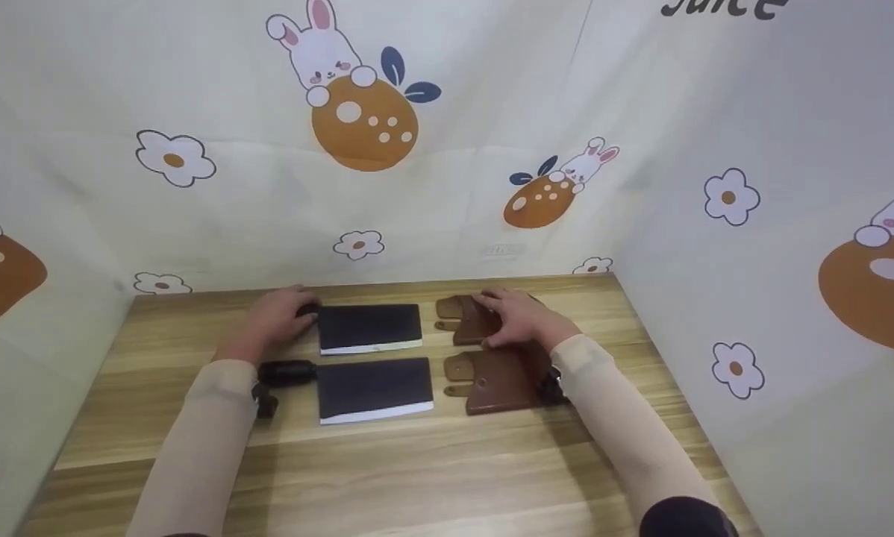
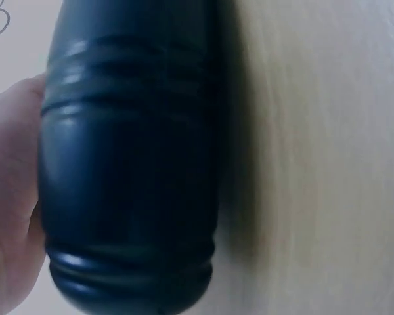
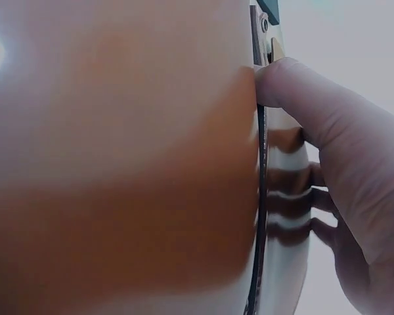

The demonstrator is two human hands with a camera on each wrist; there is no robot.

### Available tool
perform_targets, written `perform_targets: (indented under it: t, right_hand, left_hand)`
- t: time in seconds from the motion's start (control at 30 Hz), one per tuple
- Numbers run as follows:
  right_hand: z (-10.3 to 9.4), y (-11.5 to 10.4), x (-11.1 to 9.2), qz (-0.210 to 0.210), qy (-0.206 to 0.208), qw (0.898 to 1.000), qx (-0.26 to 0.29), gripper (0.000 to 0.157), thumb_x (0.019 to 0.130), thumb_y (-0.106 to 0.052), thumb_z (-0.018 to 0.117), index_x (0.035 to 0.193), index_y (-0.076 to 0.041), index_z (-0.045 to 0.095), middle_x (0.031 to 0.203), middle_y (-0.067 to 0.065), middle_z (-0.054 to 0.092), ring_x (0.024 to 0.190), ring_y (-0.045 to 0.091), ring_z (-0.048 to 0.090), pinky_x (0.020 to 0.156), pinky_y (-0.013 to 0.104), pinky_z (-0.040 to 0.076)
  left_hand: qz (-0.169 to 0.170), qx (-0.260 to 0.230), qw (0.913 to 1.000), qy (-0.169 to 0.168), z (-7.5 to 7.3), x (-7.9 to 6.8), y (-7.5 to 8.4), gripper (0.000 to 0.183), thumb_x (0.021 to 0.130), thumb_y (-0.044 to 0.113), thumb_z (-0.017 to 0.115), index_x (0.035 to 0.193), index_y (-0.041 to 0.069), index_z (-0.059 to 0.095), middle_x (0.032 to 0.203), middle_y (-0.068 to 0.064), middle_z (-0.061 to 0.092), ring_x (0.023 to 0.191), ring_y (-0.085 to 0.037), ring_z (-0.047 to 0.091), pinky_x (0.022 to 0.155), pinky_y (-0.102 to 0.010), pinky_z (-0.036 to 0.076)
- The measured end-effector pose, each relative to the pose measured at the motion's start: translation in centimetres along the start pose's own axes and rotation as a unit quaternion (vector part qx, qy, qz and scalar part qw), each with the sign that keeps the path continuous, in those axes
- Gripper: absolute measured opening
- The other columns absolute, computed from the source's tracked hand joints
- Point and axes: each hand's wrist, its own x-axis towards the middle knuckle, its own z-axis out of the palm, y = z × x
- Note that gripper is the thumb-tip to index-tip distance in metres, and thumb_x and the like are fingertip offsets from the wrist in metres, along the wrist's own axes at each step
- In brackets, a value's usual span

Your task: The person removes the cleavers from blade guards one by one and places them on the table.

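Two cleavers with dark blades and pale edges lie one behind the other, the far cleaver point(image 1: 370, 326) and the near cleaver point(image 1: 374, 388). My left hand point(image 1: 272, 317) grips the black handle of the far one; its palm partly hides that handle. The near cleaver's ridged black handle point(image 2: 128, 170) fills much of the left wrist view. To the right lie two brown leather sheaths with snap straps. My right hand point(image 1: 525, 317) holds the far sheath point(image 1: 473, 328), thumb at its near side and fingers across its far side. Below it lies the near sheath point(image 1: 507, 380).
A wood-grain table point(image 1: 387, 477) carries everything. Behind it hangs a pale cloth point(image 1: 230, 209) with rabbits and flowers, and more cloth walls rise at left and right. The near cleaver's handle and near sheath lie close under my wrists.
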Motion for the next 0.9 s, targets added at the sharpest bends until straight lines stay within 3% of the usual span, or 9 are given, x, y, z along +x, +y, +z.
perform_targets:
  t: [0.3, 0.57, 0.77, 0.9]
  right_hand:
    - [0.2, 0.2, -0.2, -0.002, -0.015, 1.0, 0.024, 0.107, 0.087, -0.052, 0.088, 0.175, -0.019, 0.034, 0.179, 0.014, 0.031, 0.161, 0.043, 0.034, 0.129, 0.054, 0.032]
    - [-0.2, 0.3, 0.2, -0.007, 0.0, 0.999, 0.048, 0.108, 0.086, -0.044, 0.092, 0.174, -0.016, 0.036, 0.178, 0.015, 0.032, 0.159, 0.043, 0.037, 0.128, 0.053, 0.035]
    - [0.5, 0.7, -0.1, -0.017, 0.012, 0.998, 0.066, 0.108, 0.088, -0.057, 0.087, 0.173, -0.014, 0.037, 0.178, 0.016, 0.034, 0.16, 0.042, 0.037, 0.129, 0.055, 0.033]
    - [0.6, 0.9, -0.8, -0.028, 0.053, 0.995, 0.079, 0.102, 0.094, -0.065, 0.078, 0.171, -0.009, 0.041, 0.175, 0.019, 0.037, 0.16, 0.042, 0.037, 0.129, 0.057, 0.032]
  left_hand:
    - [-0.004, -0.016, 0.9996, 0.023, 1.2, -0.3, -0.5, 0.03, 0.107, 0.013, 0.069, 0.135, 0.003, 0.072, 0.135, -0.024, 0.066, 0.126, -0.047, 0.064, 0.112, -0.067, 0.047]
    - [-0.019, -0.018, 0.9993, 0.026, 0.8, 0.1, -0.4, 0.033, 0.106, 0.015, 0.07, 0.137, 0.005, 0.072, 0.134, -0.021, 0.067, 0.128, -0.045, 0.063, 0.114, -0.065, 0.047]
    - [-0.037, -0.025, 0.9988, 0.019, 0.9, -0.5, -0.1, 0.042, 0.106, 0.019, 0.07, 0.145, 0.005, 0.067, 0.148, -0.023, 0.064, 0.14, -0.048, 0.057, 0.12, -0.066, 0.041]
    - [-0.051, -0.011, 0.9983, 0.025, 0.9, -1.2, 0.4, 0.048, 0.108, 0.026, 0.068, 0.151, 0.005, 0.063, 0.155, -0.024, 0.059, 0.146, -0.048, 0.051, 0.123, -0.067, 0.036]
